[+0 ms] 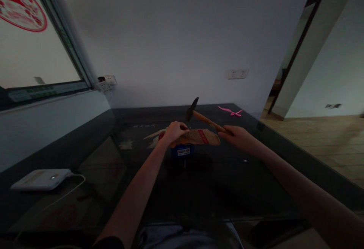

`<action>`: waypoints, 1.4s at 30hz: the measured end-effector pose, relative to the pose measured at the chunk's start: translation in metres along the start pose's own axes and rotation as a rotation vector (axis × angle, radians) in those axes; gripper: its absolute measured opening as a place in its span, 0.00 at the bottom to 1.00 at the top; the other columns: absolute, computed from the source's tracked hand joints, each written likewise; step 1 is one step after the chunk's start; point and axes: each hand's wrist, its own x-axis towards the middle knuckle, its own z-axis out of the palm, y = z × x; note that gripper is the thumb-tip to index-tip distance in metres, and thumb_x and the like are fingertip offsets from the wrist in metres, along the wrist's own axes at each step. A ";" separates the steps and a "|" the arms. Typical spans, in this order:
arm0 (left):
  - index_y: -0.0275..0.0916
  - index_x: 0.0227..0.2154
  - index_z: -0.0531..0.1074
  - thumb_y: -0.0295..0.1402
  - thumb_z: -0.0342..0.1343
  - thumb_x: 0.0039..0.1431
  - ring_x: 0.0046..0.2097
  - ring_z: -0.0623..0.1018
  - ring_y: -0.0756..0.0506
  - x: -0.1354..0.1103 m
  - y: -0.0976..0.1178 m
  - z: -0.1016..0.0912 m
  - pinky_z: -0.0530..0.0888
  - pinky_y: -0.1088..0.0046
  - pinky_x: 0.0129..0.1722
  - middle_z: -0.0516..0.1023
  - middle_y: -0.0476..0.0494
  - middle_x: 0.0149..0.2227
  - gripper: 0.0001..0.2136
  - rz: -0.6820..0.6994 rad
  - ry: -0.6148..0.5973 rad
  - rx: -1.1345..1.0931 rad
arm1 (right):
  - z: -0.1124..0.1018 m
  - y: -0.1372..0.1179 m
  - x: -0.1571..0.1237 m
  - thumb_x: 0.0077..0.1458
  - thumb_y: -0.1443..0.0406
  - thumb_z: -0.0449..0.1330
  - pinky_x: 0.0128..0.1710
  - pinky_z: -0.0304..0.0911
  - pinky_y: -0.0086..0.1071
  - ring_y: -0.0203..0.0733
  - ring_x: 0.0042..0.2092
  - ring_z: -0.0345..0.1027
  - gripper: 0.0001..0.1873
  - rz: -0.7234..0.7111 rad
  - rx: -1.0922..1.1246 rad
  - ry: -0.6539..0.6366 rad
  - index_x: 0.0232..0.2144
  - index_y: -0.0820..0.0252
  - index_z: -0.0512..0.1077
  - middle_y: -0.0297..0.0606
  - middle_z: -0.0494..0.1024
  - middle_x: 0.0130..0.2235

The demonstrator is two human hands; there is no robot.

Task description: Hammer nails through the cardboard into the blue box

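My right hand [234, 137] is closed round the wooden handle of a hammer [206, 120]. The hammer's dark head is raised to the left, above a flat tan piece with a red band [203, 137]. That piece looks like woven or corded material and lies on top of a blue box [182, 151] with a white label. My left hand [174, 132] rests on the tan piece, its thumb and fingers pinched together. What the pinch holds, if anything, is too small to make out.
All this is on a dark glossy table [216, 188]. A white power bank [42, 179] with a cable lies at the left. A pink ribbon [231, 111] lies at the far right, and a tiny shiny object [245, 161] is below my right hand. A wall stands behind.
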 end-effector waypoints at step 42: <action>0.36 0.33 0.78 0.35 0.58 0.49 0.35 0.77 0.46 0.001 0.000 0.002 0.70 0.74 0.37 0.80 0.43 0.33 0.10 -0.011 -0.035 0.106 | -0.012 -0.011 0.014 0.56 0.55 0.48 0.19 0.50 0.27 0.33 0.21 0.59 0.16 0.106 -0.221 -0.283 0.25 0.60 0.63 0.34 0.66 0.20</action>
